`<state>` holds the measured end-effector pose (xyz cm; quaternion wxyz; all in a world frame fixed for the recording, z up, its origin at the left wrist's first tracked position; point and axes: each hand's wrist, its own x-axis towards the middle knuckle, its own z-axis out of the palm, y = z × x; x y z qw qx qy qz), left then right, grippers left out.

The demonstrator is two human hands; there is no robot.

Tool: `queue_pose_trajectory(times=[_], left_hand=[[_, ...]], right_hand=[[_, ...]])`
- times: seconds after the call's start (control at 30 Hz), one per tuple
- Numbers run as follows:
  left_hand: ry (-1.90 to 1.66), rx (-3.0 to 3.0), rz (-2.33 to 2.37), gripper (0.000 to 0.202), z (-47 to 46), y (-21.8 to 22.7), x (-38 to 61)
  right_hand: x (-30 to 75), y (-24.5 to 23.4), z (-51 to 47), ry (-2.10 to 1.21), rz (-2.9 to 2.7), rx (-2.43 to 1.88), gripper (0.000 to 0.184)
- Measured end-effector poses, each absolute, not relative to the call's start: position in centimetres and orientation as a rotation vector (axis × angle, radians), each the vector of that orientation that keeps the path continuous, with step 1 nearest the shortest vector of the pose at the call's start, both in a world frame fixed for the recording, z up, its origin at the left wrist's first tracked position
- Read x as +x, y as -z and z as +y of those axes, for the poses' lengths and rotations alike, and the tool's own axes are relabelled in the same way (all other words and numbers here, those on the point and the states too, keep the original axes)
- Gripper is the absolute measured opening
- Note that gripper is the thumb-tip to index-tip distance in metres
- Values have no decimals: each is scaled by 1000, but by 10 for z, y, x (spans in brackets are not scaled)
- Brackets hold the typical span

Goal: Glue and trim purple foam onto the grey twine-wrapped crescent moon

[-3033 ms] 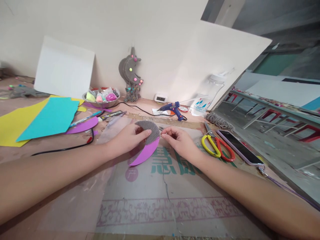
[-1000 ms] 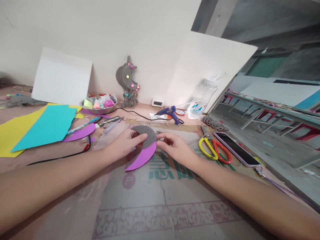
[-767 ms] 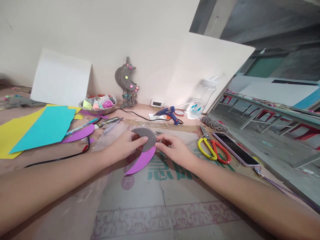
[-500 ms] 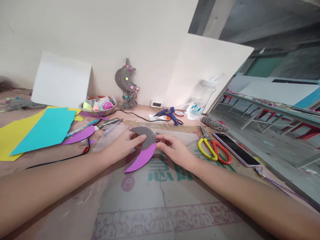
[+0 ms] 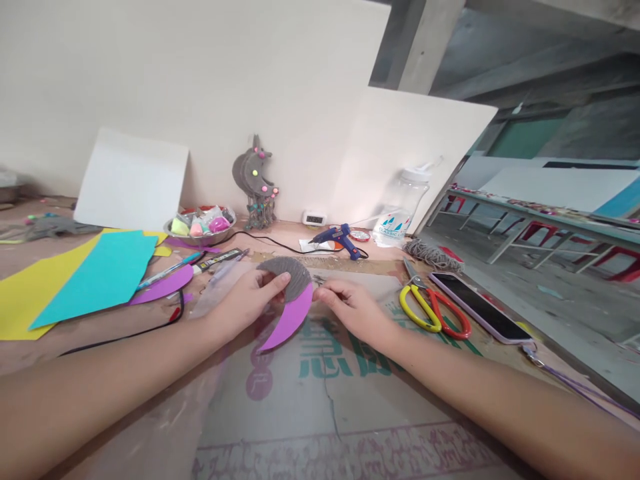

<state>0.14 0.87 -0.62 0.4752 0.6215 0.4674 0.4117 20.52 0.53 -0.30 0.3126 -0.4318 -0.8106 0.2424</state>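
My left hand [image 5: 257,293] grips a purple crescent [image 5: 291,317] by its upper part, thumb in front and fingers behind. Grey yarn [image 5: 293,275] is wound closely around that upper half, while the lower tip is bare purple. At the crescent's right edge, my right hand [image 5: 353,305] has thumb and forefinger pinched together on a bit of the yarn, largely hidden by the fingers. Below the hands, a thin dark strand [image 5: 330,400] lies along the printed, plastic-covered board [image 5: 280,420].
Scissors [image 5: 420,303], a phone [image 5: 480,307] and a yarn bundle [image 5: 433,255] lie right. Behind are a glue gun [image 5: 340,239], a bottle [image 5: 403,203] and a decorated grey moon [image 5: 253,175]. Left are a bowl of clay packs [image 5: 200,230], a blue sheet [image 5: 100,277] and a purple crescent piece [image 5: 163,287].
The view has shifted, so the scene sits slightly lower. My right fingers have closed into a tighter pinch beside the crescent; my left hand keeps its hold.
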Motion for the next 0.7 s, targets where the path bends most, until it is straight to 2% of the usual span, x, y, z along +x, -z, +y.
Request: queue_pose_trajectory(times=[0.3,0.47,0.7], left_hand=[[-863,1726,1272,40,2,1,2],[-844,1768,1204,42,2,4,2],[-833,1884,1267,43,-2,2,4]], right_hand=[[201,2,1,-641,-2122,-1078,20],[201,1,3,-763,-2033,-1099,23],[197,4,1,-919,-1967,-1089,17]])
